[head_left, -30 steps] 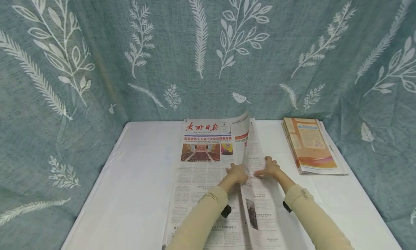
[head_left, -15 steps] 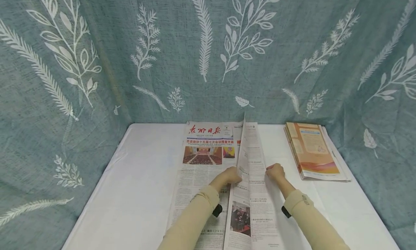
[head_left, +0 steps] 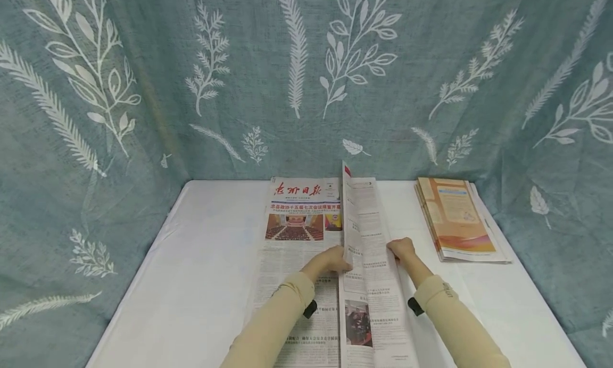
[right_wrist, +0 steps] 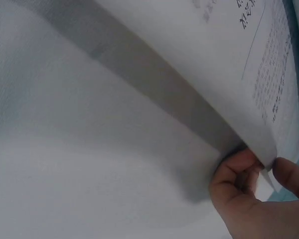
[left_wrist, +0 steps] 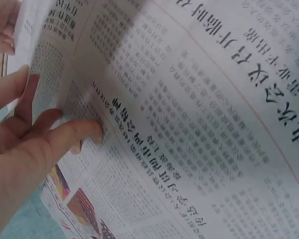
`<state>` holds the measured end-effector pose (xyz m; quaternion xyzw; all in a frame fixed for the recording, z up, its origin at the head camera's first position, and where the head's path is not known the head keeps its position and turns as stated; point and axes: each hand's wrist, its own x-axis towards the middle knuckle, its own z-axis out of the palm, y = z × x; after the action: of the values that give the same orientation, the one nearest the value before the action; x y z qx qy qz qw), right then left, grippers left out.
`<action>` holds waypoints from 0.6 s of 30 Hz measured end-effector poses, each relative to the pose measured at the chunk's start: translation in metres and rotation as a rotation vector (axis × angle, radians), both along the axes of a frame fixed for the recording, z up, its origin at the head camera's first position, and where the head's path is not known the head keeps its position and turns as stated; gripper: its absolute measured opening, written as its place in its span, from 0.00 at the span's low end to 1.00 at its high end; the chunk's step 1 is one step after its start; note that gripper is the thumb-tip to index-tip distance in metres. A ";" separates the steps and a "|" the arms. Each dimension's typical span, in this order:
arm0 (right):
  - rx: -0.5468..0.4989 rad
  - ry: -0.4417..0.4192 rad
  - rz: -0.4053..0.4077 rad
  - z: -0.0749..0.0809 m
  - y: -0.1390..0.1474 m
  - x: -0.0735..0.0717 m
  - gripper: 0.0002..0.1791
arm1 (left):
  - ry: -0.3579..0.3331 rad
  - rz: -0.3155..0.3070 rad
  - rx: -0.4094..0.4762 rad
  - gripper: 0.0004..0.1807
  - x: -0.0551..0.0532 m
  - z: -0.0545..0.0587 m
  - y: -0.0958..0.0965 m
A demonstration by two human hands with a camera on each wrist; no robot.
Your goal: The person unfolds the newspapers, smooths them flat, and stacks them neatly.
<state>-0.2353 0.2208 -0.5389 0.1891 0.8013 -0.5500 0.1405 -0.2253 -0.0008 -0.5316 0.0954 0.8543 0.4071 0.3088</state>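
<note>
A newspaper (head_left: 297,267) lies lengthwise on the white table, its front page with a red masthead and a photo on the left. Its right part is folded up, and the raised page (head_left: 354,288) stands along the middle. My left hand (head_left: 332,259) holds that page's left edge; in the left wrist view the thumb (left_wrist: 84,132) lies on the print. At the newspaper's right edge, my right hand (head_left: 402,248) pinches the paper between thumb and fingers. In the right wrist view this edge (right_wrist: 259,149) is lifted off the cloth.
A stack of orange-covered booklets (head_left: 462,219) lies at the back right of the white table (head_left: 191,277). A green leaf-patterned curtain (head_left: 258,81) hangs behind the table and on both sides.
My left hand has moved left with the page edge, turning the page over leftward and showing its photo. My right hand, earlier with fingers spread over the sheet, now pinches the newspaper's right edge.
</note>
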 end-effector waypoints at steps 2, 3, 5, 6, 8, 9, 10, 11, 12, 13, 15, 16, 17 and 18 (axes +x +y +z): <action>0.018 -0.020 -0.009 0.006 -0.002 0.004 0.23 | -0.006 0.001 -0.003 0.19 0.011 0.023 0.000; 0.046 -0.062 0.001 0.017 -0.006 0.008 0.22 | -0.023 0.022 -0.010 0.18 0.013 0.027 0.002; 0.056 -0.071 0.061 0.022 -0.004 0.012 0.20 | -0.033 0.037 0.030 0.15 0.007 0.017 0.003; 0.066 -0.075 0.107 0.020 -0.001 0.010 0.19 | -0.029 0.027 0.055 0.15 0.000 0.003 0.002; 0.061 -0.065 0.200 0.006 0.008 0.005 0.16 | -0.020 0.020 0.092 0.20 -0.016 -0.030 0.002; 0.031 -0.051 0.248 -0.012 0.018 -0.005 0.16 | -0.030 0.031 0.117 0.23 -0.023 -0.044 0.002; 0.019 -0.048 0.278 -0.027 0.026 -0.013 0.16 | -0.030 0.055 0.135 0.25 -0.029 -0.056 0.003; -0.006 -0.037 0.302 -0.046 0.034 -0.023 0.15 | -0.012 0.083 0.134 0.27 -0.033 -0.065 0.004; -0.042 -0.027 0.320 -0.062 0.042 -0.031 0.16 | 0.004 0.127 0.137 0.27 -0.035 -0.071 0.005; -0.065 -0.016 0.325 -0.065 0.042 -0.032 0.14 | 0.047 0.181 0.129 0.26 -0.037 -0.077 0.007; -0.060 -0.035 0.310 -0.069 0.043 -0.036 0.15 | 0.095 0.281 0.108 0.22 -0.035 -0.075 0.007; -0.031 -0.054 0.283 -0.057 0.036 -0.030 0.14 | 0.137 0.316 0.082 0.21 -0.035 -0.076 0.006; -0.021 -0.060 0.263 -0.045 0.029 -0.025 0.12 | 0.209 0.339 0.068 0.20 -0.036 -0.080 0.005; 0.004 -0.078 0.241 -0.027 0.021 -0.016 0.12 | 0.227 0.364 0.060 0.18 -0.037 -0.081 0.003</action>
<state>-0.2508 0.2417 -0.5660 0.1130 0.8132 -0.5197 0.2362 -0.2626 0.0027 -0.6126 -0.0063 0.8742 0.4681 0.1290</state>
